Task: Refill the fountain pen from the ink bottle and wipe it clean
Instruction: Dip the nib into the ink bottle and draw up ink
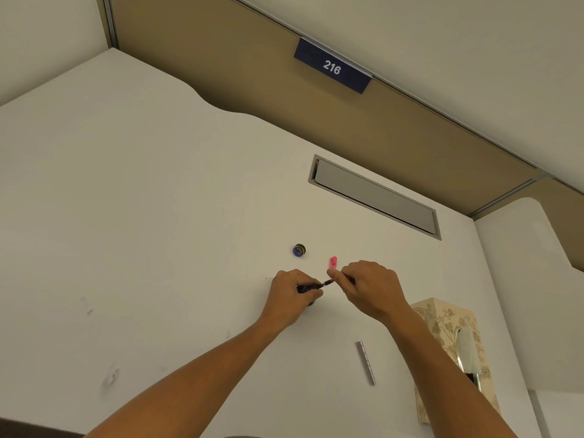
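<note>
On the white worktop point(158, 216), what's probably the ink bottle point(306, 289) is being gripped by the left hand point(289, 295), while the pen point(328, 282) is being pinched by the right hand point(368, 289).

Hands: two, left hand point(292, 295) and right hand point(369, 289). Ink bottle point(305, 289): one, inside left fingers. Pen section point(328, 282): one, between both sets of fingers. Bottle cap point(299, 250): one, beyond left fingers. Pink piece point(333, 262): one, just beyond right fingers. Metal barrel point(365, 362): one, nearer than right fingers. Tissue box point(455, 352): one. Number plate point(332, 66): one.
</note>
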